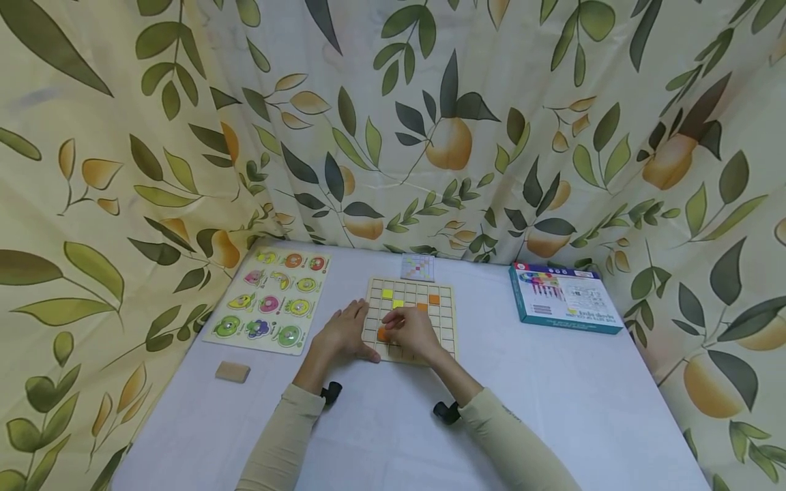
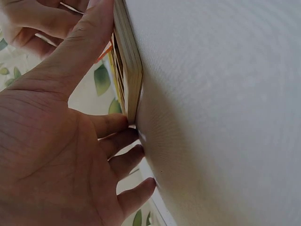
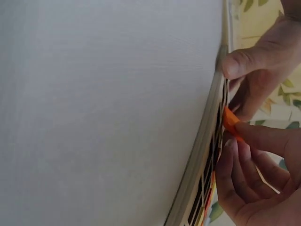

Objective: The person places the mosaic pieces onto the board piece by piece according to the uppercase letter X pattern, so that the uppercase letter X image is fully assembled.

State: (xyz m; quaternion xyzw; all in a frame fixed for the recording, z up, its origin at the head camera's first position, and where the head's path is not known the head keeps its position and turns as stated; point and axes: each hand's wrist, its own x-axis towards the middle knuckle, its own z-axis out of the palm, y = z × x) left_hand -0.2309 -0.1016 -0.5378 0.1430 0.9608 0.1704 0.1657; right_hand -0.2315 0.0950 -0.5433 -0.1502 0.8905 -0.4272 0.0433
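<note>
A wooden grid board (image 1: pixel 447 334) lies on the white table, with a few yellow tiles (image 1: pixel 387 294) and orange tiles (image 1: pixel 434 299) in its squares. My left hand (image 1: pixel 344 332) rests against the board's left side, fingers extended, with the thumb (image 2: pixel 87 52) along its front edge. Over the front left part of the board, my right hand (image 1: pixel 413 332) pinches an orange tile (image 3: pixel 231 123) between thumb and finger. In the right wrist view the tile is tilted, its lower edge at the board. The right hand hides the squares under it.
Behind the board lies a small pattern card (image 1: pixel 417 267) with coloured squares. A fruit puzzle board (image 1: pixel 310 307) is at the left, a small wooden block (image 1: pixel 233 372) in front of it. A teal-edged box (image 1: pixel 565 298) lies at the right. Patterned curtains (image 1: pixel 393 136) surround the table.
</note>
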